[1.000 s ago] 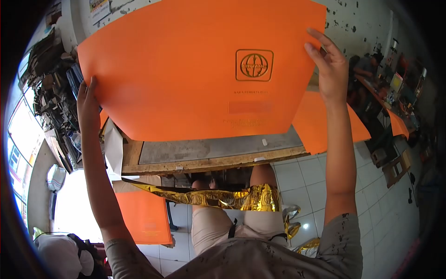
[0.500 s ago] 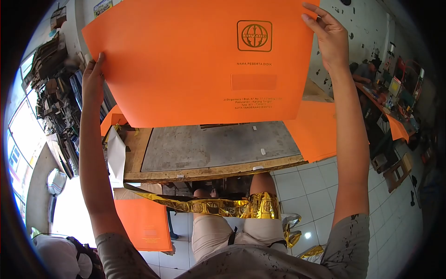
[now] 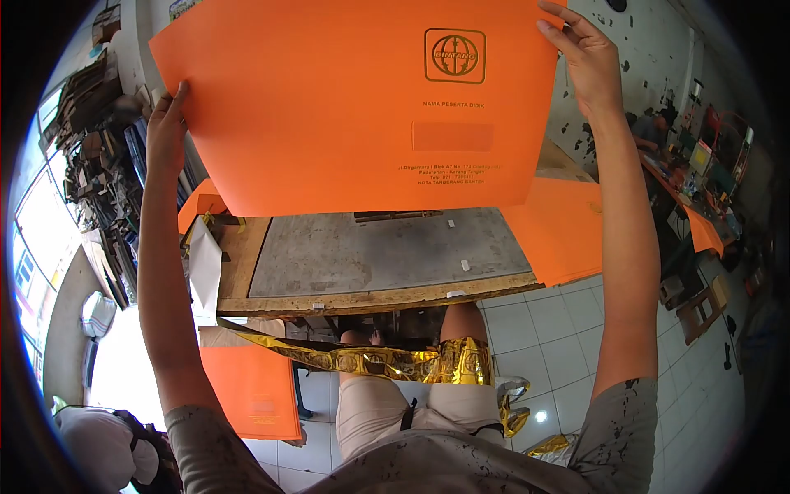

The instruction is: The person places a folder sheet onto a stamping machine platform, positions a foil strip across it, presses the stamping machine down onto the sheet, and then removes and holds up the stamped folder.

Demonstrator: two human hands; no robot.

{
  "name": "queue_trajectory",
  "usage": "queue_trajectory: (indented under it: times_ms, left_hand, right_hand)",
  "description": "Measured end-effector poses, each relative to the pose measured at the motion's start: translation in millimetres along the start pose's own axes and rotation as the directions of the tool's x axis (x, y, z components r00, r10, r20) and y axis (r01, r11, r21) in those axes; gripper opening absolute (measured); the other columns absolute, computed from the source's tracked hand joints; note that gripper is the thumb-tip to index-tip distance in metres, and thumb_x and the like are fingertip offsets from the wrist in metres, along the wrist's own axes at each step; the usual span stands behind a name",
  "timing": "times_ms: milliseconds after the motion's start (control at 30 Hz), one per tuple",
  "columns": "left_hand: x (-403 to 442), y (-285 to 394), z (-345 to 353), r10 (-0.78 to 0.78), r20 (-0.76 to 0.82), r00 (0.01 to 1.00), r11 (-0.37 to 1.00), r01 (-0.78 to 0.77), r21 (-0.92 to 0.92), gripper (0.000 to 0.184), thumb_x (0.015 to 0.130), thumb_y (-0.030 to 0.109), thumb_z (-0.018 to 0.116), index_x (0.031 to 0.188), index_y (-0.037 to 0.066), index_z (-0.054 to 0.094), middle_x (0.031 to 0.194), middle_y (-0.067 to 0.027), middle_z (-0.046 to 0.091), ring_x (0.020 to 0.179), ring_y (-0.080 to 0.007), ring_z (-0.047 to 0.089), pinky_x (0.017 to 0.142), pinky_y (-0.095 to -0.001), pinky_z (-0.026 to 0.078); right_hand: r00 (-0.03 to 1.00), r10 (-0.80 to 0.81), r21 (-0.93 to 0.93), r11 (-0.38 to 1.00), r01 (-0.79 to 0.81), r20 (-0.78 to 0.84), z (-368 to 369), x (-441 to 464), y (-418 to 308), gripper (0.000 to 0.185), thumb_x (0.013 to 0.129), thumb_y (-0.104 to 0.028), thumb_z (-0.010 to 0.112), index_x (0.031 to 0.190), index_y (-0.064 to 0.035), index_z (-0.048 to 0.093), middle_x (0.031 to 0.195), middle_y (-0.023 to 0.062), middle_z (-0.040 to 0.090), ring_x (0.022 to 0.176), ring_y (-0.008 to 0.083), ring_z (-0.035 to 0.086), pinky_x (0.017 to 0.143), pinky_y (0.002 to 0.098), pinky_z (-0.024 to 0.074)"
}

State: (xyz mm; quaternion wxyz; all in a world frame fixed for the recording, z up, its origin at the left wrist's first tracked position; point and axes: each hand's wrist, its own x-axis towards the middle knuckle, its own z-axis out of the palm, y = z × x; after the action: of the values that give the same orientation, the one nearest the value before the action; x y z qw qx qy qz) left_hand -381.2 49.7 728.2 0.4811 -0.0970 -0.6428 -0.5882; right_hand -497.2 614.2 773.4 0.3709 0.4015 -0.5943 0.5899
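A large orange printed sheet (image 3: 313, 115) is held up in front of me, spread between both hands. On its right half are a gold globe emblem (image 3: 455, 56) reading "BINTANG", lines of gold print and a pressed rectangle. My left hand (image 3: 168, 132) pinches the sheet's left edge, thumb in front. At the upper right corner, my right hand (image 3: 588, 62) grips the sheet between thumb and fingers. Below it lies a grey metal plate (image 3: 387, 255) set in a wooden worktable (image 3: 234, 267). A gold foil strip (image 3: 387, 362) hangs from the table's left front corner across my lap.
More orange sheets lie on the table's right side (image 3: 555, 230) and in a stack (image 3: 251, 387) at lower left. White paper (image 3: 204, 263) hangs at the left edge. Foil scraps (image 3: 514, 407) lie on the tiled floor. Another person (image 3: 654, 128) sits at a bench far right.
Both hands still hold the orange sheet, which has risen slightly in view and shifted a little right. More of the grey plate shows beneath its lower edge.
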Motion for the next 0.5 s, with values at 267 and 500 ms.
queue_trajectory:
  times_ms: [267,500]
  left_hand:
    - [-4,-6,6,-0.025,-0.006,1.0,0.998,0.025,0.057,0.043,0.098,0.038,0.072,0.124,0.004,0.067,0.113,-0.0022,0.071,0.102,-0.0091,0.066,0.088,-0.025,0.051]
    - [0,-19,2,-0.029,0.022,0.999,0.999,0.028,0.023,0.044,0.098,0.038,0.073,0.126,0.004,0.066,0.114,-0.0024,0.071,0.101,-0.0094,0.066,0.088,-0.0255,0.051]
  right_hand:
    - [0.996,0.012,-0.055,0.998,-0.008,0.083,-13,6,26,0.03,0.097,-0.007,0.071,0.127,-0.0037,0.07,0.112,0.0039,0.075,0.103,0.0106,0.068,0.097,0.0272,0.0523]
    - [0.991,0.007,-0.048,0.999,-0.001,0.133,-13,4,33,0.031,0.097,-0.011,0.072,0.128,-0.0069,0.071,0.118,0.0032,0.075,0.11,0.0097,0.068,0.101,0.0259,0.0503]
